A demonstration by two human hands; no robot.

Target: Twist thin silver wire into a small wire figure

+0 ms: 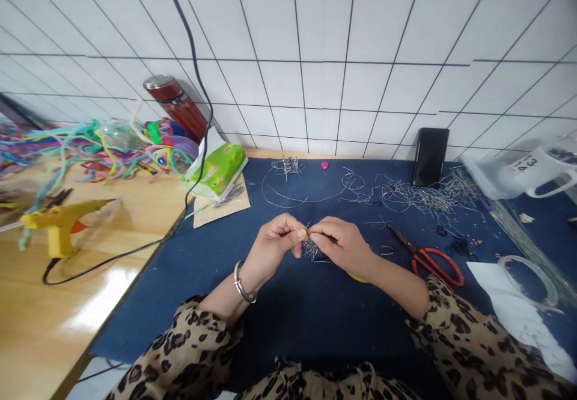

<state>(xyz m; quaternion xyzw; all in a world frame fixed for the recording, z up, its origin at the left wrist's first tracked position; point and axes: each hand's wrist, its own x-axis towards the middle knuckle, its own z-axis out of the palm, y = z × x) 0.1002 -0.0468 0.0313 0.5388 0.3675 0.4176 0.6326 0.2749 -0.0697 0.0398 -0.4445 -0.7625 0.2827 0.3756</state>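
Observation:
My left hand [282,236] and my right hand [339,239] meet fingertip to fingertip over the dark blue mat. Both pinch closed around something too small to make out; a thin tip pokes up between them. Just below the fingers lies a small heap of short wire pieces [310,249]. Part of a yellow object [359,278] shows from under my right wrist. Right of that hand rest scissors with orange handles [435,264], and short bent wires [386,250] lie between.
Tangled thin wire [419,195], a pink bead [324,165] and a phone [430,157] are toward the wall. A yellow glue gun [63,225], pipe cleaners [67,147] and a tissue pack [220,168] occupy the left. A white mug [547,168] and clear coil [543,301] are right.

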